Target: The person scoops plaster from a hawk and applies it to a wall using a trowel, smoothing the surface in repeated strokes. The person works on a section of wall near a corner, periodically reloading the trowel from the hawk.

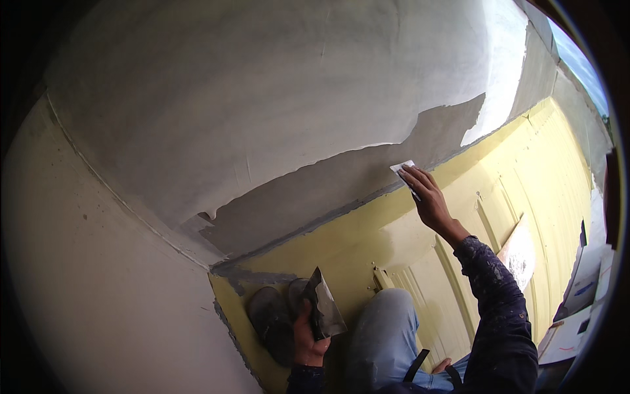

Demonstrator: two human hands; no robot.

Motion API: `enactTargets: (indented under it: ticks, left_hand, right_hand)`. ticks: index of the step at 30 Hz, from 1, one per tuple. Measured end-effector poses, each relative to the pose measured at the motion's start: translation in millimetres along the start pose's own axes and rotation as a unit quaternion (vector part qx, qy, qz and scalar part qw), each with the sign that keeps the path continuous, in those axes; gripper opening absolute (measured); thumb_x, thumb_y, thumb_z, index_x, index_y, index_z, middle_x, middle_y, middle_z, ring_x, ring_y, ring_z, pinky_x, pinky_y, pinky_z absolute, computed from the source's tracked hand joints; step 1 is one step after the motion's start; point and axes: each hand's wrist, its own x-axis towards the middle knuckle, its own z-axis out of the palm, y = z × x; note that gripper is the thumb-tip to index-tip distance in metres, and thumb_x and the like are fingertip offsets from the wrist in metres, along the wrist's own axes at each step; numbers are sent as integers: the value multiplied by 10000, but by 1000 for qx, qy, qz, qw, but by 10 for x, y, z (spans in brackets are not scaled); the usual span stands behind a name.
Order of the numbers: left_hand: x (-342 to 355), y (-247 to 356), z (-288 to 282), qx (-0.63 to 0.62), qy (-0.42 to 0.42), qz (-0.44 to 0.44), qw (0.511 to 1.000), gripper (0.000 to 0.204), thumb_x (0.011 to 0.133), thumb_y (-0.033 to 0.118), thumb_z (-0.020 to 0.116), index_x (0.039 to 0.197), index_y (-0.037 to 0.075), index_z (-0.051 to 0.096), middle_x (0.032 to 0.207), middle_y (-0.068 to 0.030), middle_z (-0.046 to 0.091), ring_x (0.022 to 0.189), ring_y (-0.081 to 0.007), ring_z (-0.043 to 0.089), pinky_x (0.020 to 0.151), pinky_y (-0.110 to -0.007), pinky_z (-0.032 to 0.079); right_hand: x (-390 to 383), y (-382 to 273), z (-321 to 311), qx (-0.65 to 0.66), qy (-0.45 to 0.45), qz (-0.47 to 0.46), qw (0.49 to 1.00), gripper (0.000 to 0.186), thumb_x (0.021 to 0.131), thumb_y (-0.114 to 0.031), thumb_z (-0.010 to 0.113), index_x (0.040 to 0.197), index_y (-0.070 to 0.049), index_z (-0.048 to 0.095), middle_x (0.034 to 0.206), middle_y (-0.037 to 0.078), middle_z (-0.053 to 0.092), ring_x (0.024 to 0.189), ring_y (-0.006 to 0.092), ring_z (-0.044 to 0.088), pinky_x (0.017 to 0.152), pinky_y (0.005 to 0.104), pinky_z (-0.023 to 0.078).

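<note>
Low in front of me, my left hand [307, 340] is closed around a wide putty knife [328, 307] with grey-white putty spread on its blade. My right hand [430, 200] reaches forward to the lower part of the wall, fingers pressed over a small flat white scraper [402, 167]. The scraper lies close to the bare dark grey strip [315, 187]; whether it touches the wall is hard to tell. Above that strip, smooth light grey putty [275, 98] covers the wall, ending in a ragged lower edge.
Yellow ribbed sheeting [545, 164] runs along the wall's foot. A pale side wall [118, 262] meets the main wall at left. Dark shoes [269, 322] and my jeans-clad knee [387, 328] are below. A white-stained pointed piece [520, 256] lies at right.
</note>
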Motion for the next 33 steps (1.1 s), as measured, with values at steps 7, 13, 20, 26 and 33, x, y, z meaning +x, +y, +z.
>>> enactTargets:
  ticks: [7,13,20,26,33]
  left_hand:
    - [-138,-14,87,3,-100,-51,994,362,1057,251,494,1310,5,574,1228,-115,672,1099,-234,658,940,-348,535]
    - [-265,133,195,-21,-201,69,977,422,1076,285,326,1316,24,555,1067,-185,712,704,-272,698,557,-336,520]
    - [-133,285,140,-31,0,89,996,402,1072,308,356,1279,61,596,1098,-151,704,771,-241,703,485,-349,516]
    - [-61,-67,211,38,47,101,993,344,1063,320,472,1271,81,606,1050,-39,706,836,-151,697,665,-278,587]
    - [-31,-14,78,44,111,121,985,286,1051,278,464,1144,86,654,992,-54,728,766,-161,705,596,-290,579]
  right_hand:
    - [-349,-1678,25,269,-264,-310,873,731,828,-131,694,1497,-315,465,1586,24,377,1423,286,382,1162,495,335]
    - [-97,-1649,80,109,-241,-268,926,648,855,-166,652,1460,-342,499,1508,17,466,1412,289,404,1115,468,391]
    - [787,-2058,336,-81,-79,-422,899,525,860,-258,669,1376,-238,574,1454,-6,501,1406,237,402,1160,453,346]
    - [1365,-3047,880,-318,62,-501,802,333,895,-286,632,1182,-131,704,1333,53,573,1376,273,414,1197,487,264]
    - [1409,-2516,849,-353,49,-466,810,315,895,-272,645,1169,-128,699,1269,38,585,1366,282,416,1216,518,245]
